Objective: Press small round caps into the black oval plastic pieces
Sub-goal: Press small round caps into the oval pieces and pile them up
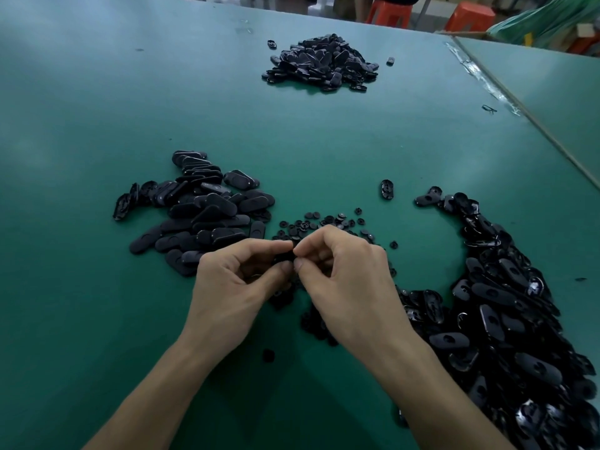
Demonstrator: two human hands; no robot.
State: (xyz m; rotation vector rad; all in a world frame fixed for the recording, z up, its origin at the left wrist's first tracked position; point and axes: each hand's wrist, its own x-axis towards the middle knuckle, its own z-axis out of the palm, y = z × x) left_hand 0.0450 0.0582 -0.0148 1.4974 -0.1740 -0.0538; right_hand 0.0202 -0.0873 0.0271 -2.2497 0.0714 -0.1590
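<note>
factory assembly floor, long green-covered tabletop (324, 131), bulk heaps of identical black oval plastic pieces (321, 61), loose small round caps (324, 220), orange plastic stools (389, 11) behind, taped tabletop seam (477, 73)

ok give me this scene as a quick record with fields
left hand: pinches black part
right hand: pinches same part, details hidden
round caps: scattered just beyond the hands
left pile: oval pieces, smooth faces showing
right pile: oval pieces, several with a round hole showing
far pile: more ovals
table: green
</note>
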